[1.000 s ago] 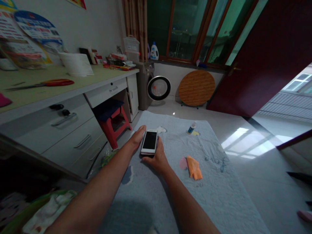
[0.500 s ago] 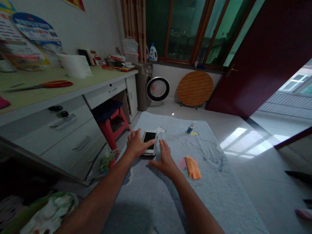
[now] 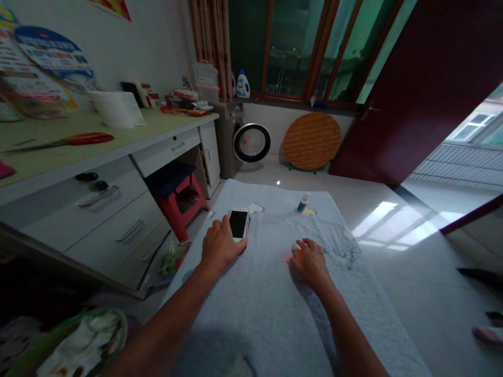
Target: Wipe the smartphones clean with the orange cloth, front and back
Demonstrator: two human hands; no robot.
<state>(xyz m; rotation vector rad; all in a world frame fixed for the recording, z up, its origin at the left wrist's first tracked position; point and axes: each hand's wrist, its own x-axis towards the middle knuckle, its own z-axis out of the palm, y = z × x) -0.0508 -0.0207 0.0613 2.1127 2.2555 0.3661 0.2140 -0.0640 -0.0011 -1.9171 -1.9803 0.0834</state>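
Note:
A white phone [image 3: 238,223] with a dark screen lies flat on the pale blue towel [image 3: 271,309] spread on the floor. My left hand [image 3: 218,245] rests on the phone's near end, fingers curled over its edge. To the right, my right hand [image 3: 311,263] lies over the orange cloth [image 3: 297,255], fingers bent down on it; only a bit of orange and a pink patch show at its left. A small blue-capped bottle [image 3: 302,203] stands further back on the towel.
A long desk with drawers [image 3: 113,209] runs along the left, red scissors [image 3: 74,139] on top. A red stool [image 3: 181,198] stands under it. A washing machine [image 3: 241,140] and a round wooden tabletop [image 3: 312,140] stand by the far wall. A bowl with cloth [image 3: 74,345] sits near left.
The phone went from being held in both hands to lying on the towel. My right hand let go and moved right onto the orange cloth. My left hand stays on the phone.

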